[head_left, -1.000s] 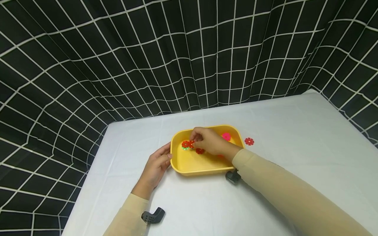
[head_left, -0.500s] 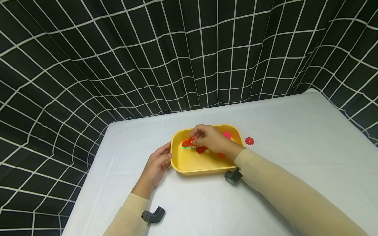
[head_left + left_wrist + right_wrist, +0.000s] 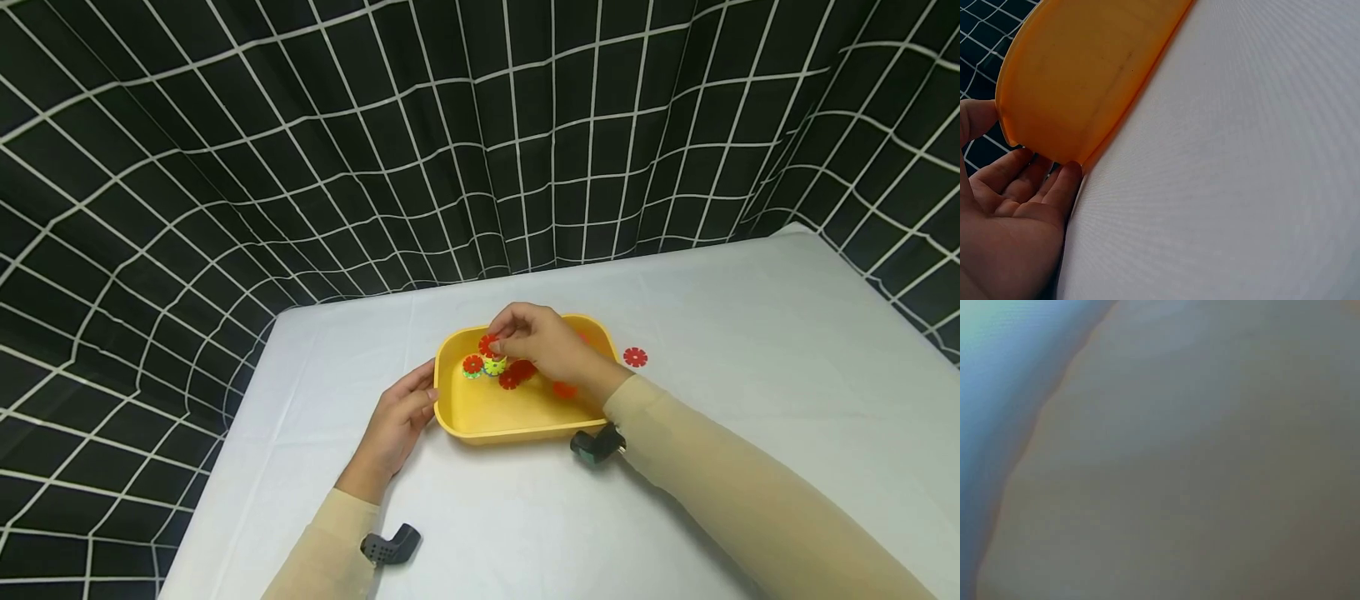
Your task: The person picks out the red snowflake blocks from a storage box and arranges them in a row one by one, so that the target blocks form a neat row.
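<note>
My right hand (image 3: 542,342) pinches a red notched plastic disc (image 3: 487,345) between thumb and fingers, over the left half of a yellow tray (image 3: 480,423). Just below that disc lies a yellow disc (image 3: 494,366) with a blue edge showing under it. To its left, a red disc (image 3: 472,363) lies on a green one. Several more red discs (image 3: 510,380) lie under my right hand, partly hidden. My left hand (image 3: 399,417) holds the tray's left end, thumb at the rim and fingertips (image 3: 1071,170) against the outer wall. In the right wrist view, blurred sleeve-coloured cloth hides the hand.
One red disc (image 3: 635,357) lies on the white tablecloth (image 3: 495,517), right of the tray. A black curtain (image 3: 390,150) with white grid lines hangs behind the table. Dark wrist devices (image 3: 392,546) sit on both sleeves.
My right hand has moved slightly up and right, lifting the red disc off the spot where the yellow disc now shows. The left hand stays put at the tray.
</note>
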Demonstrator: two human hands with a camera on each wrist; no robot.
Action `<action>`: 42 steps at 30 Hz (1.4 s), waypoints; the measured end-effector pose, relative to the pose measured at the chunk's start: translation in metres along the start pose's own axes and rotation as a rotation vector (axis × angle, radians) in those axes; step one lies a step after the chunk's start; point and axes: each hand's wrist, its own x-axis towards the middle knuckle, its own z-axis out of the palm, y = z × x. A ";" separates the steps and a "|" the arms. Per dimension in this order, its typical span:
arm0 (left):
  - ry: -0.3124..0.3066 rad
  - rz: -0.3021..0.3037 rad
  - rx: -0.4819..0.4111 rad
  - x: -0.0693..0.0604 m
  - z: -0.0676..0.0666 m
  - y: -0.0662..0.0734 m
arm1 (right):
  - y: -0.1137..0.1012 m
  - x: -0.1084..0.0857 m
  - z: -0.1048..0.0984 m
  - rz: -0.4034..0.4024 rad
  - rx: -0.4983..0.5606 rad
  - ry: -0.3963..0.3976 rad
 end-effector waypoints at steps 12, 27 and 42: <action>0.002 -0.004 0.007 0.000 -0.001 -0.001 | -0.010 -0.006 -0.008 0.052 0.046 -0.008; 0.018 -0.022 -0.002 0.001 0.000 0.000 | -0.022 -0.025 -0.020 0.025 -0.021 0.017; 0.022 -0.018 0.003 0.002 -0.001 -0.002 | -0.018 -0.044 -0.041 -0.013 -0.021 0.040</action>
